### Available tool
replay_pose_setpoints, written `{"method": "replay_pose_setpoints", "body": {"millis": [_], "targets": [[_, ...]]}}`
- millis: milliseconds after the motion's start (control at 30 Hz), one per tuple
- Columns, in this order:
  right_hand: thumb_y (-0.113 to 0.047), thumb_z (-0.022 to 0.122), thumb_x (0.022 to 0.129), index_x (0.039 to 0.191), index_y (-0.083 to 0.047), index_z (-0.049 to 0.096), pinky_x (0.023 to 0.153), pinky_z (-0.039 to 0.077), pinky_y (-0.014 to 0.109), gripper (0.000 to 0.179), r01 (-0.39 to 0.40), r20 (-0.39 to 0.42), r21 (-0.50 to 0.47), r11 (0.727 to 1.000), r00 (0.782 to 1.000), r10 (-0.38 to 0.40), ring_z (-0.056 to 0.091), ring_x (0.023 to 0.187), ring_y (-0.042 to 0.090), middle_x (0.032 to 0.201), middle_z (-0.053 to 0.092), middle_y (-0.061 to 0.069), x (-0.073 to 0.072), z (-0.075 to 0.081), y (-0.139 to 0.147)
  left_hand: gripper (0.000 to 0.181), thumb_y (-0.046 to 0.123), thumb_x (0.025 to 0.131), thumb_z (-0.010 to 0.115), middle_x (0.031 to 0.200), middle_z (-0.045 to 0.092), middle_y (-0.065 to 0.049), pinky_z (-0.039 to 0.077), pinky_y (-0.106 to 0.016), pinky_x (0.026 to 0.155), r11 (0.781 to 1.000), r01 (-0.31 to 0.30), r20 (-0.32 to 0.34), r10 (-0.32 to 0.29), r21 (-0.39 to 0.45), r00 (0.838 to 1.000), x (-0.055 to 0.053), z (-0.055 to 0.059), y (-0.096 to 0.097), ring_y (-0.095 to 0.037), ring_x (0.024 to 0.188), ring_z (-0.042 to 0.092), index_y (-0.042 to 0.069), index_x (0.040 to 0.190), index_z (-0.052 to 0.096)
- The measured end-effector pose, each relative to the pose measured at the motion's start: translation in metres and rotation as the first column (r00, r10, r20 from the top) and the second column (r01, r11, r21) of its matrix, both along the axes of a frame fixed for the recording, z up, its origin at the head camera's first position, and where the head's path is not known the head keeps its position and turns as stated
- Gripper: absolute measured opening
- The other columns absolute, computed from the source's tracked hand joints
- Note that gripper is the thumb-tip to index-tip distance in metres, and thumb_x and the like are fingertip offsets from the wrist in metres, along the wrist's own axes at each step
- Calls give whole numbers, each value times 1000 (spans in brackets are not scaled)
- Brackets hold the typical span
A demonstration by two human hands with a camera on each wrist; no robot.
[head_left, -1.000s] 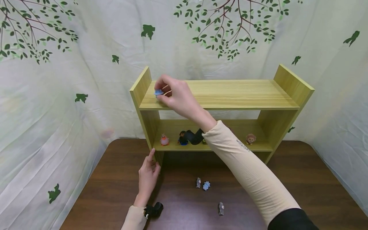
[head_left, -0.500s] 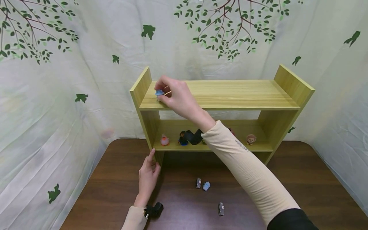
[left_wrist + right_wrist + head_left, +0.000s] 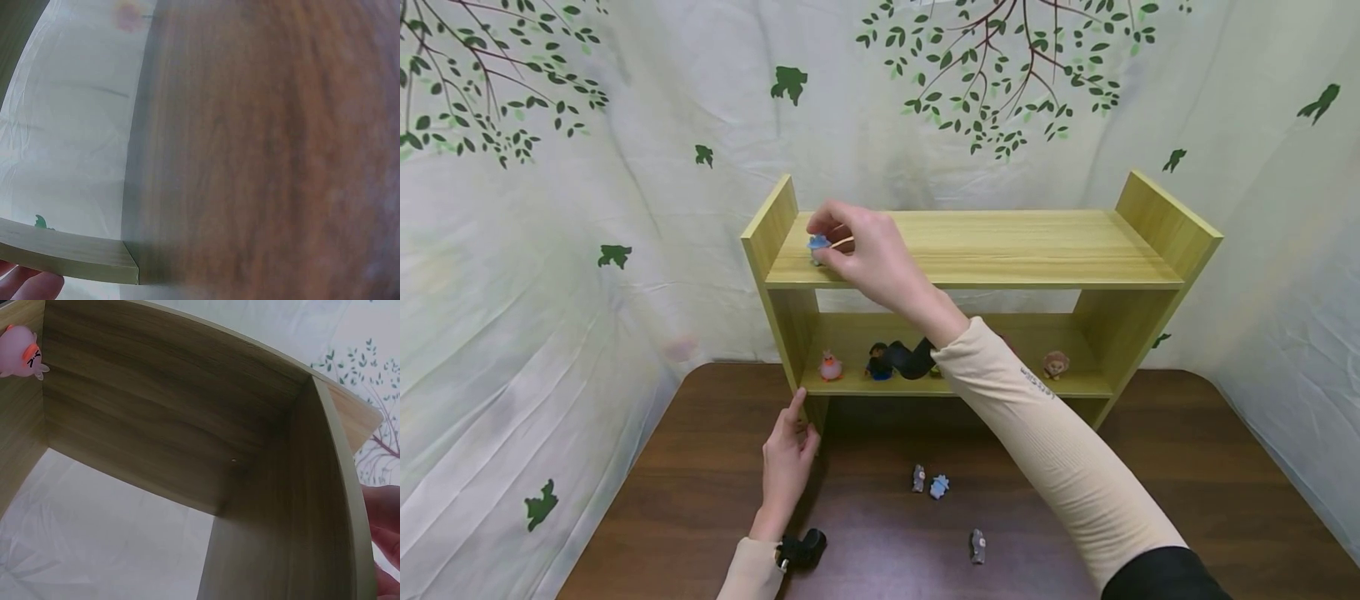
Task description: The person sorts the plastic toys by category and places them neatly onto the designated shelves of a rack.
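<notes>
My right hand (image 3: 874,254) pinches a small light-blue figurine (image 3: 817,244) between thumb and fingertips over the left end of the top shelf of a wooden shelf unit (image 3: 1000,242). Whether its base touches the board cannot be told. The right wrist view shows only part of the hand beyond the board's edge, with the figurine hidden. Below, my left hand (image 3: 788,462) touches the front of the unit's left side panel (image 3: 81,256), its index finger straight. Fingertips show beside that panel in the left wrist view.
On the middle shelf stand a pink figurine (image 3: 831,367), a dark one with a blue base (image 3: 877,363) and a brown one (image 3: 1055,363); my right arm hides others. Two grey figurines (image 3: 919,477) and a blue one (image 3: 939,487) lie on the brown table (image 3: 700,475).
The right hand, still pinching the blue figurine, has shifted very slightly, and a bit more of the figurine's lower part shows. The left hand stays at the side panel.
</notes>
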State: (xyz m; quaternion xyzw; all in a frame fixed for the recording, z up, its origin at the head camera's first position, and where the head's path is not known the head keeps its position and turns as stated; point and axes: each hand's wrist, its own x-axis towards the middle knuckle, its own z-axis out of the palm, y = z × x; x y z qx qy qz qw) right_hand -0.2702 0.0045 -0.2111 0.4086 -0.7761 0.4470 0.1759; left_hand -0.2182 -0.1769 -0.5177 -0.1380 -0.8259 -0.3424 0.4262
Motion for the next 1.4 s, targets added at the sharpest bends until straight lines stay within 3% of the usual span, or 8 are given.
{"method": "replay_pose_setpoints", "body": {"millis": [500, 1100, 1400], "targets": [[6, 64, 85, 104, 6, 62, 80, 49, 20, 18, 36, 8, -71, 997, 999, -36, 63, 92, 18, 103, 65, 15, 5, 1, 16, 79, -17, 76, 61, 83, 52, -7, 52, -34, 53, 1000, 1, -2, -1, -2, 1000, 1, 0, 2, -21, 71, 62, 19, 143, 40], [7, 65, 85, 99, 7, 63, 80, 51, 27, 15, -47, -63, -163, 986, 997, 37, 62, 87, 16, 98, 64, 16, 24, -13, 51, 80, -17, 75, 60, 84, 52, -9, 53, -37, 53, 1000, 14, -3, -14, 3, 1000, 1, 2, 0, -24, 70, 61, 19, 144, 40], [6, 65, 85, 100, 5, 64, 77, 52, 28, 15, -81, -83, -181, 980, 994, 67, 63, 87, 13, 95, 66, 9, 36, -25, 63, 79, -16, 76, 59, 84, 52, -10, 53, -39, 54, 1000, 7, -12, -8, -7, 1000, 0, 0, 0, -24, 71, 62, 19, 144, 39]]}}
